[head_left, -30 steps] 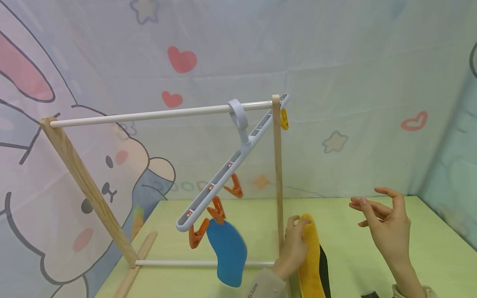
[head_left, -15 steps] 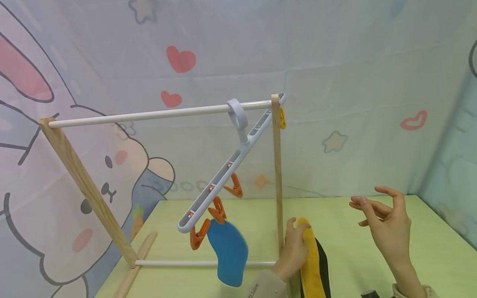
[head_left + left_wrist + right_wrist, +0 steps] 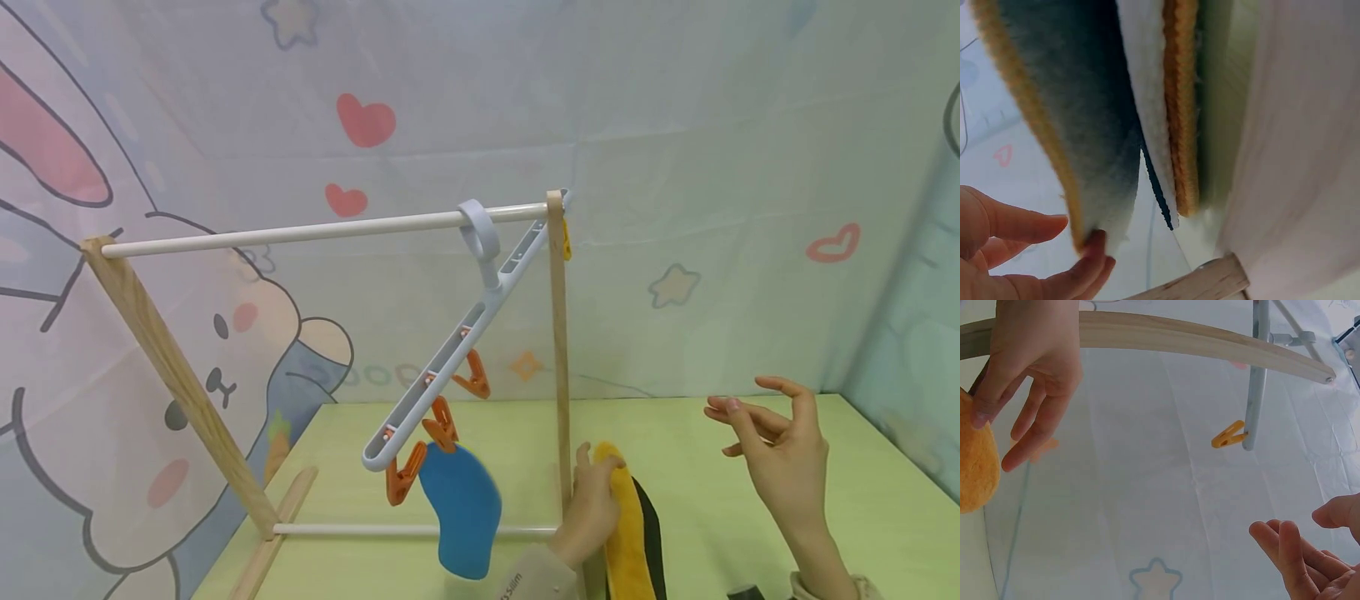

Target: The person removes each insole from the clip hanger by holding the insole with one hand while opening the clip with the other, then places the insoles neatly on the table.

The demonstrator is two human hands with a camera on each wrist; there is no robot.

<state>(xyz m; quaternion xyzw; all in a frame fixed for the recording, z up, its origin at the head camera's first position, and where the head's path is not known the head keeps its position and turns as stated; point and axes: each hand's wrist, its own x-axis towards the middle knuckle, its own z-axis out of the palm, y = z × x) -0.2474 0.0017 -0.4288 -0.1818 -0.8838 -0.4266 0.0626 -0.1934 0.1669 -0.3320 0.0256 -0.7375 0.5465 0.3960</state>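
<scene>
My left hand pinches the upper end of a fuzzy yellow insole, just right of the rack's near post. In the left wrist view, thumb and fingers meet at the tip of this insole, whose dark blue-grey side shows. Beside it a second, dark-faced insole stands partly hidden. My right hand is raised at the right, fingers loosely bent and holding nothing. A blue insole hangs from an orange clip on the pale grey clip hanger.
The hanger hooks over the white rod of a wooden rack, whose post rises close to my left hand. Two more orange clips hang loose, and a yellow clip is at the hanger's far end. A small dark object lies at the bottom edge.
My left hand and the yellow insole have sunk slightly. The hanger has turned a little, its near end moving right and its far end left behind the post. My right hand stays still.
</scene>
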